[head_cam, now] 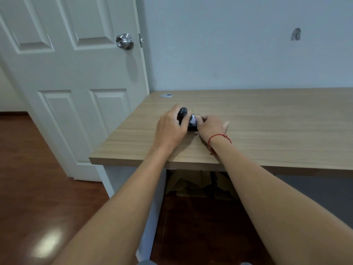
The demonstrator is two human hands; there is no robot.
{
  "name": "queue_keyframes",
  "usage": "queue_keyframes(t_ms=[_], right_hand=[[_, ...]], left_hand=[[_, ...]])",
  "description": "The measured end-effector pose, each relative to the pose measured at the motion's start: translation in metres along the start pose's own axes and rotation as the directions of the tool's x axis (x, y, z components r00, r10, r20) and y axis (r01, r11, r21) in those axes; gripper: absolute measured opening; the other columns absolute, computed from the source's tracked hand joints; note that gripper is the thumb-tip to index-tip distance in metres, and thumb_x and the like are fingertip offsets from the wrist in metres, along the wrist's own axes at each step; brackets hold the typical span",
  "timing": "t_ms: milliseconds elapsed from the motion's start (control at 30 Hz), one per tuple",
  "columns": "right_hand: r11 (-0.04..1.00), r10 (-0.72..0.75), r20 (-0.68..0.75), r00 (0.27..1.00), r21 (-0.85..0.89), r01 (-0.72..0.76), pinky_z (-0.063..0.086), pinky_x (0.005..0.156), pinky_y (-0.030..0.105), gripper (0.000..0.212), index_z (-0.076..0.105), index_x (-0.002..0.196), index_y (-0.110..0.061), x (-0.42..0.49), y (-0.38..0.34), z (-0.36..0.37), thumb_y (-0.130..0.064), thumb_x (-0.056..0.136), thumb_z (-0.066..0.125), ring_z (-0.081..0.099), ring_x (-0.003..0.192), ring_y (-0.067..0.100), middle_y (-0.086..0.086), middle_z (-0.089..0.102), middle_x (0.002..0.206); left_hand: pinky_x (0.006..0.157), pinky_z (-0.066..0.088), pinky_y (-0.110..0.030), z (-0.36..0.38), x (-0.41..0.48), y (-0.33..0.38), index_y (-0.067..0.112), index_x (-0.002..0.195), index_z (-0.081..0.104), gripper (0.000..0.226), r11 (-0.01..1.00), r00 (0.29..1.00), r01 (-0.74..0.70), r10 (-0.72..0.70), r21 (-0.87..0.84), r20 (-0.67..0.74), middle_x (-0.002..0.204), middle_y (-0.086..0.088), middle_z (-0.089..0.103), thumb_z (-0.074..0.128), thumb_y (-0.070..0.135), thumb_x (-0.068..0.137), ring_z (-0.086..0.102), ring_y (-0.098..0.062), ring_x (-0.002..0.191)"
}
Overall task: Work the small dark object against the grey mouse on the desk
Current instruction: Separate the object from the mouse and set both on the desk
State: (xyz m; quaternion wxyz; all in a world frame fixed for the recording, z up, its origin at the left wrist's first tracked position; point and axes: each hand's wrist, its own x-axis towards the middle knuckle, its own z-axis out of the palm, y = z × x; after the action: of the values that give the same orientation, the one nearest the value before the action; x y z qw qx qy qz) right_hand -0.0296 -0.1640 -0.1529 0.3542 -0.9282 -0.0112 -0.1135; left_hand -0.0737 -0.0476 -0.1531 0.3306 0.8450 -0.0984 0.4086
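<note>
Both hands meet on the wooden desk (267,119) near its left end. My left hand (171,129) is closed around the grey mouse (183,111); only its rounded dark end shows above my fingers. My right hand (211,126), with a red string on the wrist, pinches a small dark object (191,127) with a pale patch and presses it against the mouse. Most of both things is hidden by my fingers, so I cannot tell how they touch.
A round silver cable cap (166,95) sits in the desk's back left corner. A white door (76,73) with a steel knob (124,41) stands left of the desk. Cardboard (191,183) lies under the desk on the dark wood floor.
</note>
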Motion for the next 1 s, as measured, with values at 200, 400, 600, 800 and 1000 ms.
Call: queue_keyframes(t_ms=[200,400,600,800,1000], right_hand=[[0.987,-0.110,0.063,0.992,0.125,0.102,0.008,0.121,0.052,0.042,0.049,0.139,-0.024,-0.002,0.001,0.000,-0.020,0.101,0.031,0.043,0.137,0.024,0.004,0.050,0.147],[0.973,-0.165,0.138,0.977,0.185,0.138,0.024,0.117,0.052,0.050,0.053,0.136,-0.028,0.003,0.006,0.005,-0.011,0.094,0.033,0.048,0.132,0.026,0.004,0.056,0.142],[0.965,-0.141,0.195,0.971,0.246,0.091,0.042,0.107,0.046,0.049,0.058,0.132,-0.022,0.004,0.007,0.001,-0.014,0.092,0.031,0.056,0.122,0.030,0.012,0.063,0.130],[0.958,-0.106,0.163,0.981,0.282,0.056,0.042,0.102,0.048,0.037,0.063,0.083,-0.023,-0.002,-0.002,-0.006,-0.024,0.089,0.027,0.059,0.109,0.034,0.015,0.067,0.105],[0.947,-0.082,0.158,0.984,0.319,0.028,0.041,0.100,0.051,0.048,0.066,0.085,-0.012,-0.002,-0.002,-0.007,-0.037,0.081,0.025,0.058,0.108,0.037,0.018,0.069,0.109]], left_hand=[[0.054,0.039,-0.027,-0.002,-0.002,0.001,0.017,0.074,0.043,0.026,0.998,0.997,-0.063,0.061,0.032,0.041,0.064,0.002,0.051,0.061,0.026,0.091,0.048,-0.017,0.057],[0.053,0.039,-0.030,-0.002,0.001,-0.001,0.007,0.080,0.051,0.022,0.995,0.998,-0.061,0.059,0.075,0.024,0.067,-0.003,0.055,0.057,0.024,0.094,0.052,-0.022,0.060],[0.059,0.044,-0.035,-0.004,-0.005,0.002,0.007,0.082,0.055,0.023,0.989,0.986,-0.148,0.146,0.016,0.077,0.072,-0.005,0.063,0.059,0.026,0.093,0.058,-0.024,0.065],[0.062,0.048,-0.038,0.003,0.001,0.001,0.010,0.081,0.055,0.022,0.991,0.991,-0.128,0.126,0.036,0.055,0.072,-0.007,0.064,0.058,0.028,0.093,0.059,-0.024,0.066],[0.053,0.037,-0.017,-0.008,-0.006,0.002,0.021,0.072,0.048,0.024,0.994,0.993,-0.108,0.108,-0.009,0.051,0.058,0.014,0.046,0.065,0.026,0.089,0.045,-0.004,0.052]])
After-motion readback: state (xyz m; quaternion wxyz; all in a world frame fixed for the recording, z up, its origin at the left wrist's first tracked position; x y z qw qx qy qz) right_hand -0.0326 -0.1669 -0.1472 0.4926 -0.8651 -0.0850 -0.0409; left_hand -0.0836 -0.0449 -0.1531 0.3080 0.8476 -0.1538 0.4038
